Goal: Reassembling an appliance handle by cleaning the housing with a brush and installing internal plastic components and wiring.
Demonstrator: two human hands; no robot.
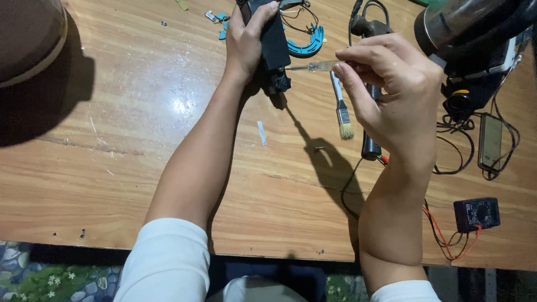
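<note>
At the far edge of the surface (140, 112): a black device (274, 42) stood on end, tilted toward the tool.
Left hand (246, 45): wrapped around the black device, steadying it.
Right hand (391, 84): fingers pinched on a clear-handled screwdriver (313, 66), its tip apparently at the device's lower end.
Nearby: a small brush (342, 112) lay just beside.

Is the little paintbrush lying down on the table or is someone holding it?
Lying down. The paintbrush rests flat on the wooden table, bristles toward the person. The right hand above it holds a screwdriver instead.
</note>
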